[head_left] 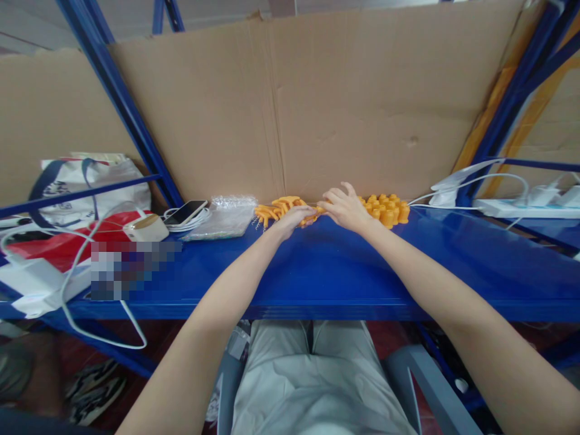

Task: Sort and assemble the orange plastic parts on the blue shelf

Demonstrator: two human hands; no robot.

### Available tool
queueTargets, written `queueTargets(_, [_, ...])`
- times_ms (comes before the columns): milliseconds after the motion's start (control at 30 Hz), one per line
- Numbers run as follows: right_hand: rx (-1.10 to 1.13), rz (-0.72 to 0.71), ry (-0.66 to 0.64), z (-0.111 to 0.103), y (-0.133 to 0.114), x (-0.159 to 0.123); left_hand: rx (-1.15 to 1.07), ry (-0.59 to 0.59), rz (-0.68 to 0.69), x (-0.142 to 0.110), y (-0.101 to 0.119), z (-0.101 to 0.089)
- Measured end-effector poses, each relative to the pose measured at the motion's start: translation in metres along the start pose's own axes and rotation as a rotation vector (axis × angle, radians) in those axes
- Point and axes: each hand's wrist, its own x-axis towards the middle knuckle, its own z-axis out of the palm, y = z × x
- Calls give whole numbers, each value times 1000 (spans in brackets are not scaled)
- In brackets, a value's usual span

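Both of my arms reach across a blue shelf (317, 272) to its back, by the cardboard wall. My left hand (296, 217) is curled around small orange plastic parts at the edge of a pile of orange pieces (274, 211). My right hand (345, 208) rests with its fingers spread beside a cluster of orange cap-shaped parts (387, 208); its thumb meets the left hand's fingers over an orange piece between them. What exactly sits between the two hands is partly hidden.
A clear plastic bag (224, 220), a phone (185, 211) on coiled white cable and a small white-and-tan box (145, 228) lie left. Bags (90, 181) and a white charger (31, 284) sit far left. White power strip (525, 207) and cables are right. Blue rack posts frame the shelf.
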Motion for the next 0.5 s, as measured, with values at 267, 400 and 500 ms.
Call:
queueTargets(267, [-38, 350, 57, 2, 33, -19, 87, 128, 42, -2, 1, -10])
queueTargets(400, [-44, 484, 157, 13, 55, -33, 185, 328, 135, 6, -11, -17])
queueTargets(500, [-39, 559, 147, 20, 60, -36, 337, 541, 226, 12, -19, -25])
